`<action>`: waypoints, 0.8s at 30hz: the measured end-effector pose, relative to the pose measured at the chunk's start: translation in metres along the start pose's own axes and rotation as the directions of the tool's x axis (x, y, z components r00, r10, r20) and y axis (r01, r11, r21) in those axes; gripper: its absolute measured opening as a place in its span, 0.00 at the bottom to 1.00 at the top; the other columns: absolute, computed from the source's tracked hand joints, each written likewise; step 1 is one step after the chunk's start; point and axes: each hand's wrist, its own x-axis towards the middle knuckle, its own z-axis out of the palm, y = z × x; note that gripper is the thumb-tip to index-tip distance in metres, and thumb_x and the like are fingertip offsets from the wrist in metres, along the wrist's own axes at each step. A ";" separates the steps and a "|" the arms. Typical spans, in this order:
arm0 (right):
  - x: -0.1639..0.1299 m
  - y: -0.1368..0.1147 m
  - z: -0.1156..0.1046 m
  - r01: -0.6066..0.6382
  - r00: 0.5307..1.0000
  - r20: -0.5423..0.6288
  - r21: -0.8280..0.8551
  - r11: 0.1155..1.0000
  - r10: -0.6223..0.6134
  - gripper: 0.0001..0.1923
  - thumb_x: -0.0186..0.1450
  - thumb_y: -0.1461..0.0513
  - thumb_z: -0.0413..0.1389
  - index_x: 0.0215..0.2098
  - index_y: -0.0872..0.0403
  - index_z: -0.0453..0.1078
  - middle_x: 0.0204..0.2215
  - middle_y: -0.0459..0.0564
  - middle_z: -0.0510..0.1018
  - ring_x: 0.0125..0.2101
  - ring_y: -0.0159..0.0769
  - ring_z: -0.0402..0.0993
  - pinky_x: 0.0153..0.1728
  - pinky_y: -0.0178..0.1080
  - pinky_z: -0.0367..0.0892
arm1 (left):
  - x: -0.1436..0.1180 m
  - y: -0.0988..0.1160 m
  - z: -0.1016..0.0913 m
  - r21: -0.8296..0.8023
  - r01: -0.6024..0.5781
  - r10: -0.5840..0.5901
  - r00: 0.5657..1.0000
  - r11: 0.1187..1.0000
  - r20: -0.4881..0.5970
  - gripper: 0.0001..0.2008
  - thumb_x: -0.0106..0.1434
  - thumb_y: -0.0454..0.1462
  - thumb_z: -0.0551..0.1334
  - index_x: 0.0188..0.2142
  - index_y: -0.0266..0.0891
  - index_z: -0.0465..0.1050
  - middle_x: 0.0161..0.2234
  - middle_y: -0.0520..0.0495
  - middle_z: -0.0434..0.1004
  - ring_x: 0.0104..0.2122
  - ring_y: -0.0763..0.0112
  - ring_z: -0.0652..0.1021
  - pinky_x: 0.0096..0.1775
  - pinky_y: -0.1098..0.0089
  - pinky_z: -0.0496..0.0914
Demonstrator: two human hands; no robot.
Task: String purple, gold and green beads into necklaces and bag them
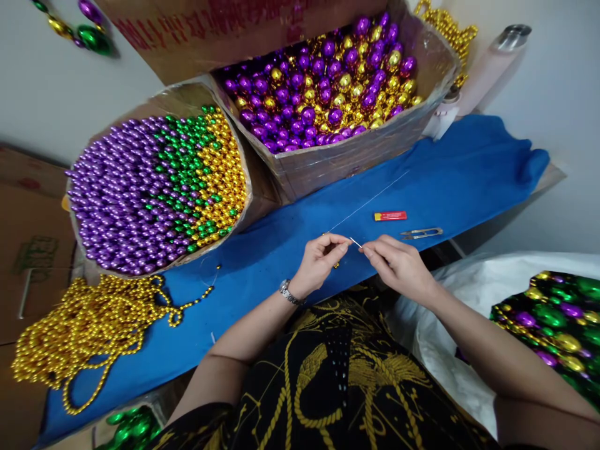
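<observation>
Cardboard box [328, 162] holds large purple and gold beads [323, 81]; round cardboard tub [154, 100] beside it holds small purple, green and gold beads [154, 187]. Left hand [319, 259] and right hand [398, 262], fingertips pinched narrow, hold thin white thread [365, 203] above blue cloth [459, 181].

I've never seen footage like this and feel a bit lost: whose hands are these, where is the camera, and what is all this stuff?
The single picture comes from a camera worn on a person's head, looking down at their own bare hands. The left hand and right hand meet at a thin needle, with a fine thread running away across the blue cloth. Behind stand a box of small purple, green and gold beads and a box of larger purple and gold beads. Gold bead strings lie at left; a red lighter and metal snips lie near the hands.
</observation>
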 end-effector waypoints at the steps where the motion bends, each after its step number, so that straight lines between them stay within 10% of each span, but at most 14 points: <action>1: 0.000 0.000 0.000 -0.001 1.000 0.002 0.000 1.000 0.001 0.14 0.72 0.60 0.47 0.38 0.53 0.74 0.31 0.49 0.77 0.32 0.33 0.74 0.36 0.37 0.70 | 0.000 0.000 0.000 0.000 -0.001 0.001 1.000 1.000 0.001 0.12 0.59 0.44 0.68 0.35 0.38 0.78 0.24 0.52 0.72 0.22 0.80 0.65 0.26 0.74 0.59; 24: 0.003 -0.002 0.010 0.014 0.999 0.042 -0.029 0.999 -0.013 0.14 0.72 0.59 0.47 0.39 0.54 0.74 0.33 0.51 0.78 0.34 0.34 0.76 0.37 0.37 0.71 | 0.005 0.005 0.004 -0.187 0.172 -0.173 0.985 0.967 0.007 0.15 0.52 0.45 0.72 0.32 0.36 0.75 0.22 0.54 0.71 0.19 0.83 0.65 0.22 0.76 0.60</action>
